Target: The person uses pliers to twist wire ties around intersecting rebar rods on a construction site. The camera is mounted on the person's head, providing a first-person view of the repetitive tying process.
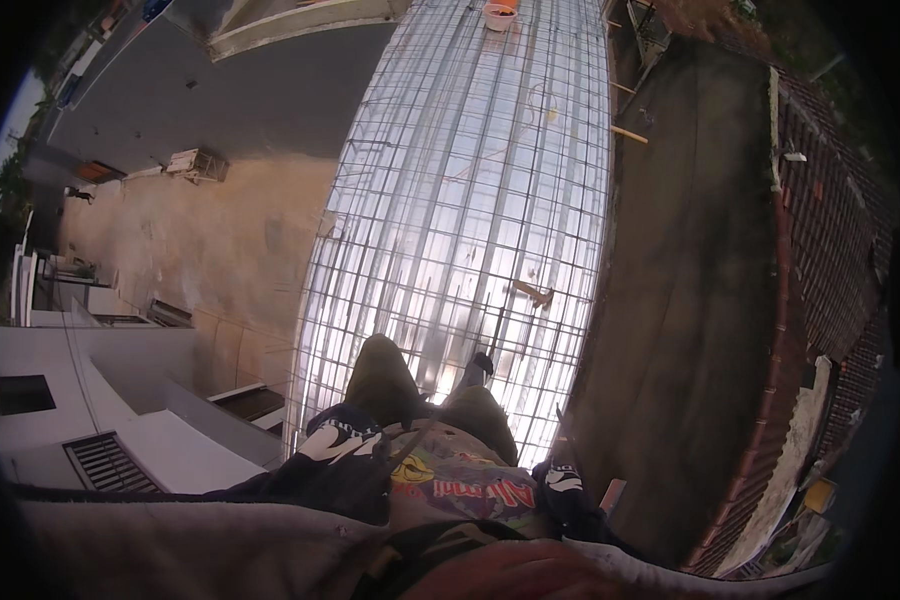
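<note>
Neither of my hands can be made out; only the dark printed sleeves (343, 441) show beside my shirt (457, 480). My bent knees (379, 379) are over a grid of steel reinforcing bars (457, 202) laid on shiny ribbed metal decking (390, 300). A dark shoe (483, 364) shows beyond one knee. Ahead and to the right, a hammer (529, 289) with a wooden handle lies on the bars. At the far end stands a whitish plastic tub (499, 18) with something orange at it.
The deck is raised, with drops along both sides. Left and below are a bare-earth yard (210, 232), a wooden pallet-like stack (197, 163) and white buildings (45, 420). To the right are a dark strip of ground (667, 300) and a tiled roof (832, 247). Timber ends (630, 135) jut from the deck's right edge.
</note>
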A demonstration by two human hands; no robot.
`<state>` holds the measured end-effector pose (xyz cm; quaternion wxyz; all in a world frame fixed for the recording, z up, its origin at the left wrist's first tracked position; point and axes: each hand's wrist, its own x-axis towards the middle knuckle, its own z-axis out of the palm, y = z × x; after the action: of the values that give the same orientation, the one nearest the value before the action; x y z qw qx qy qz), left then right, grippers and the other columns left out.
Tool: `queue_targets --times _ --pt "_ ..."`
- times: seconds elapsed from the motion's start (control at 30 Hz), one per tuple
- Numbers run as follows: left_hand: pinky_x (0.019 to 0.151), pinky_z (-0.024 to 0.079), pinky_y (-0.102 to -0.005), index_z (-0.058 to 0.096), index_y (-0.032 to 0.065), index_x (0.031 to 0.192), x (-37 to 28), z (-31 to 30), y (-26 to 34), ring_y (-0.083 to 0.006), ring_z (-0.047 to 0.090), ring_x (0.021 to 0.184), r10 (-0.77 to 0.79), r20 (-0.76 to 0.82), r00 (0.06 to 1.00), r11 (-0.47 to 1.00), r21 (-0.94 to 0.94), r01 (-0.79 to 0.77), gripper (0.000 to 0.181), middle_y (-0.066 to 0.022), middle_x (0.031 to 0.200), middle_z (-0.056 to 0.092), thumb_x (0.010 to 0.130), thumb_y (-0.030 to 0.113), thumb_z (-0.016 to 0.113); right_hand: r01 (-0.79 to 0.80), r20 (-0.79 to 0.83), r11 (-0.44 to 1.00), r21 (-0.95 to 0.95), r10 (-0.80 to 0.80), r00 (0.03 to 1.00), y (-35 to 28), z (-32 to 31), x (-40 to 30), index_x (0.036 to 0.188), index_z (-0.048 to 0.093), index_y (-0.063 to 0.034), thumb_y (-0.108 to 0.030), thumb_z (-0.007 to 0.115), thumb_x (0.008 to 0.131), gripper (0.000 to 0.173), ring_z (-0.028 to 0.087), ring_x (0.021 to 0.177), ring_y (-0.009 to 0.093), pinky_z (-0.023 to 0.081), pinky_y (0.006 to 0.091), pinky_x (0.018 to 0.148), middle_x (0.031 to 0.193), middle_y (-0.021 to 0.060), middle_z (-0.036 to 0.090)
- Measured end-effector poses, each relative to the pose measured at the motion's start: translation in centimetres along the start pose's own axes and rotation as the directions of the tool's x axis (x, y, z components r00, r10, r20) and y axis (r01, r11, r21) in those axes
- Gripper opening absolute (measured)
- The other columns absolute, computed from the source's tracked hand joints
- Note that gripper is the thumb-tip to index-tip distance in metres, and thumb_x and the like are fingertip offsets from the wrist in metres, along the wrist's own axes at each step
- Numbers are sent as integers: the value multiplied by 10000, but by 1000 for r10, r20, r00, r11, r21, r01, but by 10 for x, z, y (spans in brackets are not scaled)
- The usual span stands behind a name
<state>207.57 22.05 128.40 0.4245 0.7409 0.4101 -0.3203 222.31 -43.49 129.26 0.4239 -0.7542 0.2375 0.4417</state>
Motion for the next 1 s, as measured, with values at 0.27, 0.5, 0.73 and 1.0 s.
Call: queue_targets --times 0.27,0.5,0.73,1.0 --pt "968 541 -369 634 61 1387 95 -49 91 -184 692 1082 -155 82 984 988 -11 157 486 -89 1185 757 1041 389 726 -90 148 994 62 80 986 -119 -46 96 1192 733 10 -360 540 1057 438 754 1099 327 591 441 943 1209 194 775" --pt "960 543 -370 643 62 1374 254 -219 212 -183 695 1070 -221 132 966 975 3 222 481 -86 1169 764 1037 394 729 -294 452 898 327 125 883 -283 -69 173 1181 734 8 -360 541 1057 433 756 1096 322 593 442 937 1206 190 776" --pt "953 544 -371 652 63 1361 472 -417 411 -183 697 1058 -37 221 975 995 -80 56 477 -82 1152 770 1034 400 733 144 -392 836 530 91 915 -506 -59 262 1141 728 0 -424 586 1052 455 747 976 279 592 478 882 1094 162 762" --pt "877 570 -386 747 65 1100 609 -484 746 -247 732 964 673 41 739 703 277 -655 253 -117 1036 777 921 232 810 168 -182 979 -114 -187 965 -705 -27 447 1085 764 3 -364 690 997 385 757 897 249 592 411 806 976 144 784"
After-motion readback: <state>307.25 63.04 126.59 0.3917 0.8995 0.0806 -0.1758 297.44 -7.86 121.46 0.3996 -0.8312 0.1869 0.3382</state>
